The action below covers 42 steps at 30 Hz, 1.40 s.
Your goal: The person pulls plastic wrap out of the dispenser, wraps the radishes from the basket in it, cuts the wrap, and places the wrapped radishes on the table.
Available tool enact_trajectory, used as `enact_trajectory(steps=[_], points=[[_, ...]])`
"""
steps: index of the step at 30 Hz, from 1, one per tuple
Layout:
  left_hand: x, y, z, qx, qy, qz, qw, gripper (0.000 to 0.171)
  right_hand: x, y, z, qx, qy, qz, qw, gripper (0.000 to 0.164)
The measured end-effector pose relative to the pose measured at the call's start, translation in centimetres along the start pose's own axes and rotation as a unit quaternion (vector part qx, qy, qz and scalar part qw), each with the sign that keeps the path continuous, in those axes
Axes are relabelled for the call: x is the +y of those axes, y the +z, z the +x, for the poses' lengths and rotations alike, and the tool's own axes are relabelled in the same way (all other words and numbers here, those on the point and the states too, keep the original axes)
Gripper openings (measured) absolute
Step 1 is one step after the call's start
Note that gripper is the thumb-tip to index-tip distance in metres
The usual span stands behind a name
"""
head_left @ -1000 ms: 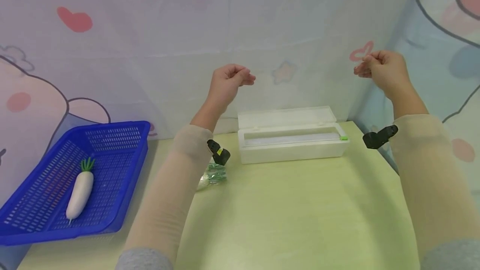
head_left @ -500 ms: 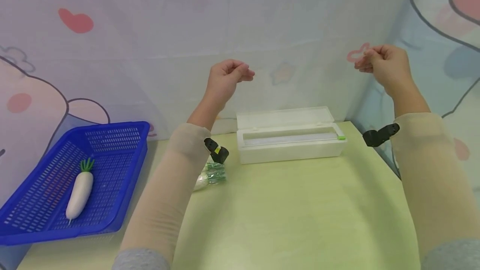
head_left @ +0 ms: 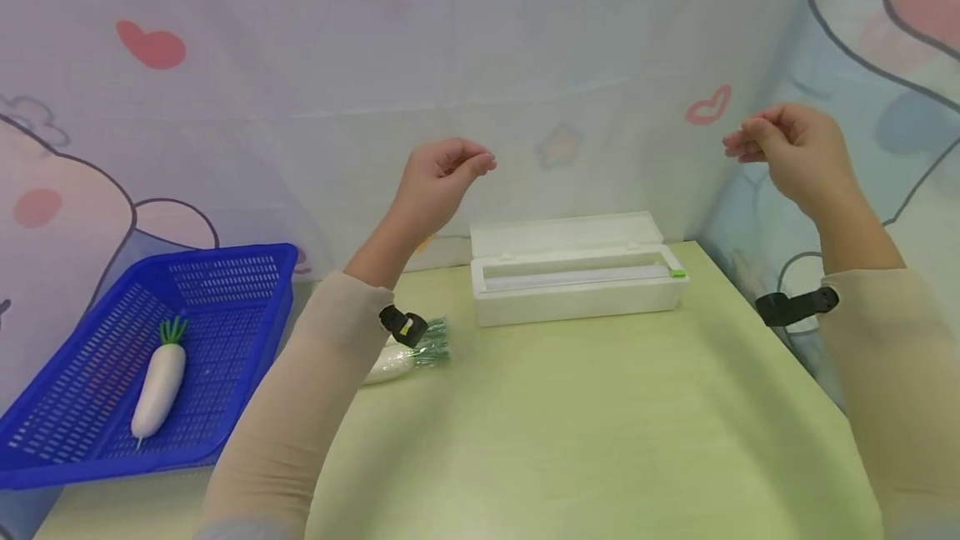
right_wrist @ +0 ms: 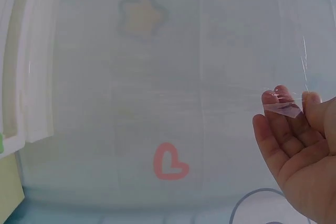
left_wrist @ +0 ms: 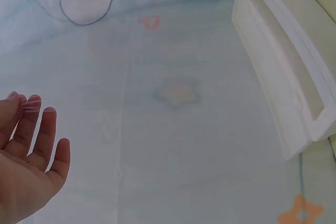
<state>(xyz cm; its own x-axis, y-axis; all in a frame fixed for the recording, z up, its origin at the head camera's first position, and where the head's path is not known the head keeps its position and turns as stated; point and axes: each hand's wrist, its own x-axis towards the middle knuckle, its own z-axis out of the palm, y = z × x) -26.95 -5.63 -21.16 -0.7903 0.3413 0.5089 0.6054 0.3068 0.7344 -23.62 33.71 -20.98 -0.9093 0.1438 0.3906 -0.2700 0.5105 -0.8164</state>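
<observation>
Clear cling film stretches between my two raised hands, nearly invisible except for glints and creases near the fingertips. My left hand pinches one side of it between thumb and fingers. On the other side, my right hand pinches a corner, and a folded flap shows over its fingers in the right wrist view. Below and behind the hands stands a white cling film dispenser box, its lid swung up at the back. A white roll shows in its slot.
Left on the table is a blue basket with one white radish in it. Film-wrapped radishes lie beside the dispenser, partly behind my left forearm. A printed cloth hangs at the back.
My hands have moved farther apart, the left one leftward and the right one rightward, both ending a little lower. More of the wrapped radishes now shows. Both pinches persist.
</observation>
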Motion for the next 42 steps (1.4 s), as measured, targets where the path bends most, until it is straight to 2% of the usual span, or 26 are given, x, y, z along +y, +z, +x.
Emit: enact_trajectory(steps=[3,6,9,13,16,19,22,26,28,31,35,38,41,42], points=[[0.3,0.1,-1.5,-0.011,0.040,0.009,0.9991,0.017,0.7,-0.5,-1.6,-0.005,-0.031,-0.016,0.999,0.017],[0.5,0.4,-3.2,-0.022,0.085,0.009,0.9961,0.013,1.6,-1.1,-3.5,0.000,-0.058,-0.056,0.997,0.017],[0.9,0.9,-4.8,-0.040,0.108,-0.003,0.9933,0.010,2.6,-1.7,-5.6,0.005,-0.082,-0.080,0.993,0.016],[1.0,1.6,-7.0,-0.075,0.144,-0.024,0.9865,0.007,4.3,-2.4,-8.3,0.002,-0.127,-0.066,0.990,0.018],[0.6,2.1,-8.5,-0.102,0.167,-0.045,0.9796,0.007,5.7,-2.8,-10.3,-0.030,-0.173,-0.049,0.983,0.020],[0.3,2.5,-10.2,-0.130,0.152,-0.063,0.9777,0.008,7.1,-3.2,-12.0,-0.089,-0.221,-0.018,0.971,0.025],[-0.2,2.9,-11.9,-0.156,0.115,-0.073,0.9782,0.008,8.6,-3.3,-13.1,-0.168,-0.259,0.057,0.949,0.029],[-1.2,3.7,-13.9,-0.187,0.083,-0.079,0.9758,0.008,10.5,-3.3,-14.2,-0.293,-0.252,0.153,0.910,0.035],[-1.9,4.2,-14.9,-0.207,0.074,-0.077,0.9725,0.008,11.4,-3.2,-14.9,-0.342,-0.227,0.157,0.899,0.039],[-2.9,4.9,-16.3,-0.244,0.067,-0.077,0.9644,0.007,12.8,-2.8,-15.7,-0.404,-0.206,0.168,0.875,0.042],[-3.9,5.8,-18.1,-0.288,0.037,-0.064,0.9547,0.009,14.2,-2.2,-16.9,-0.448,-0.163,0.161,0.864,0.040],[-4.5,6.4,-19.2,-0.309,0.001,-0.042,0.9502,0.010,14.9,-1.7,-17.8,-0.452,-0.138,0.138,0.871,0.037],[-5.0,7.0,-20.1,-0.319,-0.032,-0.026,0.9468,0.010,15.7,-1.1,-18.5,-0.455,-0.132,0.132,0.871,0.036],[-5.2,7.1,-20.3,-0.320,-0.043,-0.024,0.9461,0.011,15.9,-1.0,-18.7,-0.453,-0.124,0.124,0.874,0.035]])
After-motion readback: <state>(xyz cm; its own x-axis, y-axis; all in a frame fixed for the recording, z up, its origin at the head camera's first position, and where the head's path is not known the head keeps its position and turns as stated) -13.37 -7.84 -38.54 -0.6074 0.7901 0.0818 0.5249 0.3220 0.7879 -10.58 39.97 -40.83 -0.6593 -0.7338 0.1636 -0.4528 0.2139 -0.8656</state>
